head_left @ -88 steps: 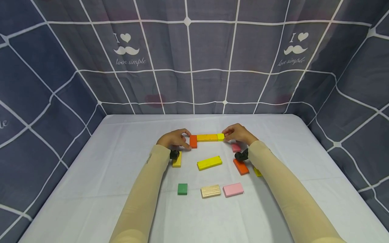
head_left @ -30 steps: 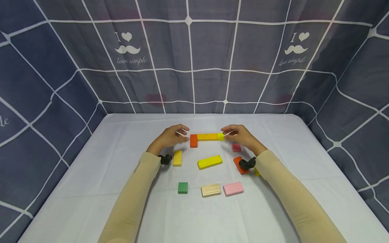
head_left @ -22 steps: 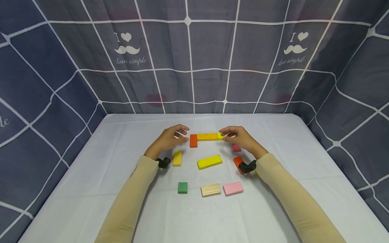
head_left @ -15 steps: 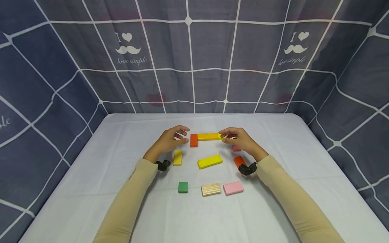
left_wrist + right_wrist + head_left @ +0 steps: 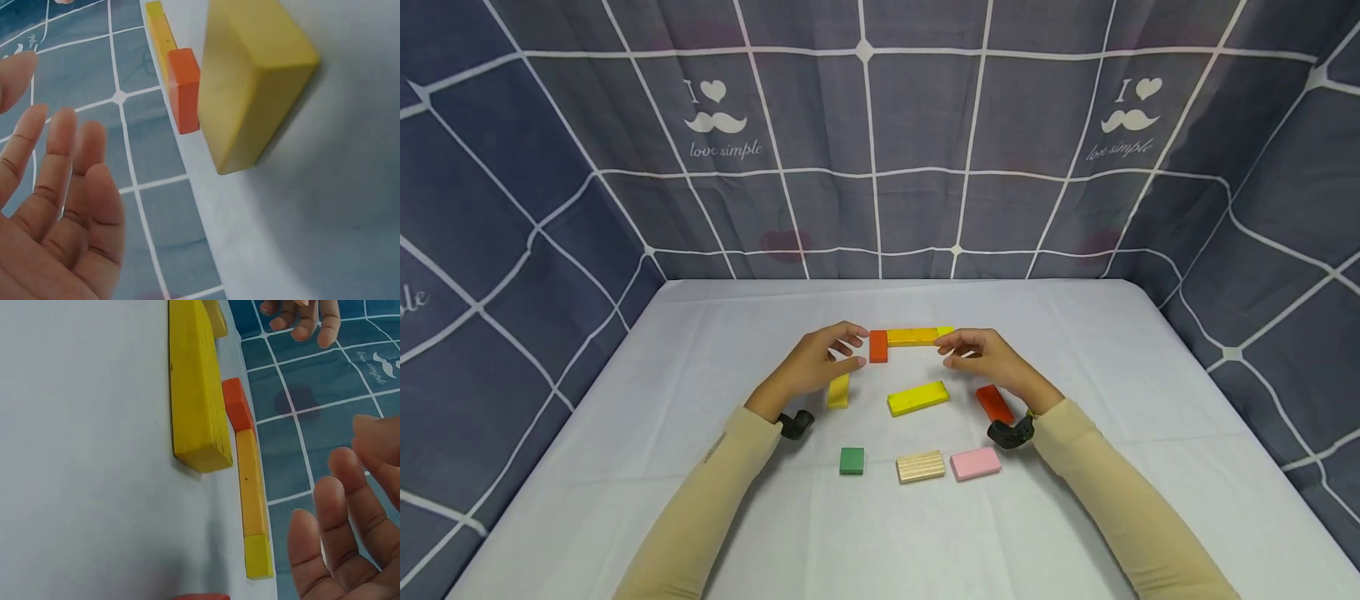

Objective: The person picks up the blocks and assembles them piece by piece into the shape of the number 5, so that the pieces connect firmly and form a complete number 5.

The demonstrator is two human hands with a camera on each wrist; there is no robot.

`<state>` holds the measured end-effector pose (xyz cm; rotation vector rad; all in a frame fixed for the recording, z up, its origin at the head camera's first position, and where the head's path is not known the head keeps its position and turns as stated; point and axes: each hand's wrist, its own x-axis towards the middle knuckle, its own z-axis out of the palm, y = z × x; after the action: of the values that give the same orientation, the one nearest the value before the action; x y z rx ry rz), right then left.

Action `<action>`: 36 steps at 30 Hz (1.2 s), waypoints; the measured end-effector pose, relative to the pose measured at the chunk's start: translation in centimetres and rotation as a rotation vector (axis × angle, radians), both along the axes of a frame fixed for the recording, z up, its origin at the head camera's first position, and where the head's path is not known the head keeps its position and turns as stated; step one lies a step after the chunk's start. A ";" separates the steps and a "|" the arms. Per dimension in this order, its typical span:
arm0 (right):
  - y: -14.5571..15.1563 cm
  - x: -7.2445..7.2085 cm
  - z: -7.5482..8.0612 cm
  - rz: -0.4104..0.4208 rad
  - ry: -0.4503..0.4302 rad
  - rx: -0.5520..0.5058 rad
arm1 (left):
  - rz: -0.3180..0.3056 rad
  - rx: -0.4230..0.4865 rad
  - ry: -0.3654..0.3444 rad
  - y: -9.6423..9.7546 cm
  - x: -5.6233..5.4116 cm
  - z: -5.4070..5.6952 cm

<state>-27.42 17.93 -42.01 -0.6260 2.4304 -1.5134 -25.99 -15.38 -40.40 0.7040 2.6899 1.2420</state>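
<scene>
My left hand (image 5: pixel 816 360) hovers just left of an upright-laid orange-red block (image 5: pixel 878 347), fingers loosely bent and holding nothing. A long orange-yellow block (image 5: pixel 912 337) runs right from the red one, ending in a small bright yellow block (image 5: pixel 945 331). My right hand (image 5: pixel 988 358) is in front of that small block, partly covering it in the head view; its fingers are loose and nothing is between them. In the left wrist view a yellow block (image 5: pixel 256 81) lies near the left hand. A long yellow block (image 5: pixel 197 387) shows large in the right wrist view.
Nearer on the white tablecloth (image 5: pixel 760 533) lie a green square block (image 5: pixel 852 461), a ridged wooden block (image 5: pixel 921 467) and a pink block (image 5: pixel 975 463). Another orange-red block (image 5: pixel 994 403) is beside the right wrist camera (image 5: pixel 1011 433). Grey checked cloth (image 5: pixel 820 208) walls the table.
My left hand has come away from the red block, leftward and nearer. My right hand has let go of the small yellow block and shifted slightly nearer. The block row stays in place.
</scene>
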 end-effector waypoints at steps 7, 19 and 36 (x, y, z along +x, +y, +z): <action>0.2 0.6 -0.3 0.071 -0.028 0.019 | -0.019 -0.010 0.018 -0.5 1.1 -0.3; 0.5 1.1 -0.8 0.115 -0.043 0.024 | 0.009 0.005 -0.014 -2.2 1.4 -1.2; 0.7 0.7 -2.4 0.152 -0.044 0.055 | -0.031 0.003 -0.086 -4.3 1.3 -1.8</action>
<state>-26.68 18.64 -44.37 -0.7402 2.3253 -1.3824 -24.68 -19.69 -42.16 0.6736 2.5985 1.2403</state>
